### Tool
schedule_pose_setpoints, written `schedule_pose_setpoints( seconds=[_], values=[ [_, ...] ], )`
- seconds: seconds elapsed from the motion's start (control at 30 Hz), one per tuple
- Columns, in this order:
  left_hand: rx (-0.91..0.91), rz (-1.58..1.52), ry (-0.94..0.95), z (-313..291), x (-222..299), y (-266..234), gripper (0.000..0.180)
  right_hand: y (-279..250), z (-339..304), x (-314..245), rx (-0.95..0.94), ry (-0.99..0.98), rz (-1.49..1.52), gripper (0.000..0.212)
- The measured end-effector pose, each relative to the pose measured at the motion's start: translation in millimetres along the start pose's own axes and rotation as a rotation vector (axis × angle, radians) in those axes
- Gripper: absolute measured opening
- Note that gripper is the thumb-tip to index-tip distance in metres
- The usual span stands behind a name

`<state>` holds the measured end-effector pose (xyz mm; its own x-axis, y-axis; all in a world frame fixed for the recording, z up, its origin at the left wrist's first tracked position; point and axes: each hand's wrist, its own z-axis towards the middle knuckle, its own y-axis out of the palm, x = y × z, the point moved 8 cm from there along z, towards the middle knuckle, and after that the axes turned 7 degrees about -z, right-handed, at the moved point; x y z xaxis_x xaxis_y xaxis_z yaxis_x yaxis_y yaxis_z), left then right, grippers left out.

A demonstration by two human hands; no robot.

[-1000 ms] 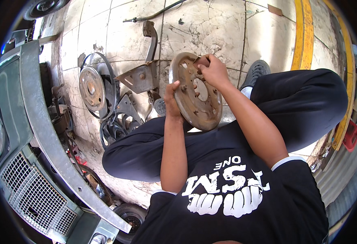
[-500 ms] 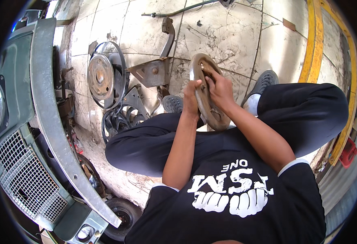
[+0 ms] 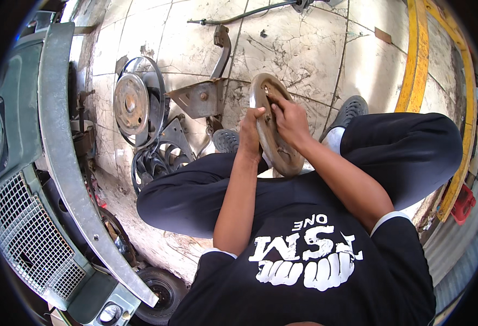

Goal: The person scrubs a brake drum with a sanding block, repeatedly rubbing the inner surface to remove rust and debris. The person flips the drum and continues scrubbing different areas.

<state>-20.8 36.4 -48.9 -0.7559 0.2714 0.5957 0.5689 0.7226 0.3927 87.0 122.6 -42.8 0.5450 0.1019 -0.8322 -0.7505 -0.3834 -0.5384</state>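
A round, rust-brown metal disc [image 3: 278, 130] with a thick rim and holes in its recessed face is held tilted on edge above my lap. Gripping its left edge is my left hand [image 3: 251, 129], thumb over the rim and the other fingers hidden behind. My right hand [image 3: 292, 120] is closed against the recessed face, its index finger reaching toward a hole near the upper part. Whether something small is pinched there is hidden. Just left of the disc, a rusty pedal bracket [image 3: 200, 98] with a pedal arm lies on the floor.
Left of the bracket lie a rusty wheel-like disc [image 3: 132, 103] and black curved parts [image 3: 168, 152]. A vehicle front with a grey bumper [image 3: 67, 125] fills the left side. A yellow metal frame [image 3: 414, 60] stands at right. A cable [image 3: 239, 20] lies across the far tiles.
The whole view has shifted slightly. Both hands keep their hold on the disc, and the right fingers have moved only a little on its face.
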Motion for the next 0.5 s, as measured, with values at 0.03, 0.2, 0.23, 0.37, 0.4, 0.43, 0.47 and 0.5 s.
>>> schedule_pose_setpoints(
  seconds=[0.03,0.2,0.23,0.37,0.4,0.43,0.47,0.5],
  values=[
    [-0.02,-0.026,-0.031,1,-2,0,0.046,-3,-3,1,0.014,0.02,0.011,0.026],
    [-0.053,-0.014,-0.075,4,-5,2,0.047,-3,-1,-6,0.028,-0.148,-0.031,0.03],
    [-0.038,0.035,-0.061,5,-5,-3,0.048,-3,-5,-6,0.012,-0.138,-0.004,0.03],
    [-0.121,-0.083,-0.108,-8,10,21,0.047,-4,18,4,-0.055,-0.125,0.054,0.029],
    [-0.106,-0.025,-0.102,-6,9,17,0.049,-7,25,2,-0.115,-0.093,0.059,0.029],
    [-0.118,0.004,-0.098,-5,7,11,0.051,-8,29,-2,-0.185,-0.061,0.064,0.029],
    [-0.13,0.032,-0.094,-3,4,6,0.053,-20,34,-12,-0.148,-0.126,0.126,0.029],
    [-0.144,0.049,-0.092,-3,2,10,0.055,-29,41,-11,-0.124,-0.067,0.162,0.029]
  ],
)
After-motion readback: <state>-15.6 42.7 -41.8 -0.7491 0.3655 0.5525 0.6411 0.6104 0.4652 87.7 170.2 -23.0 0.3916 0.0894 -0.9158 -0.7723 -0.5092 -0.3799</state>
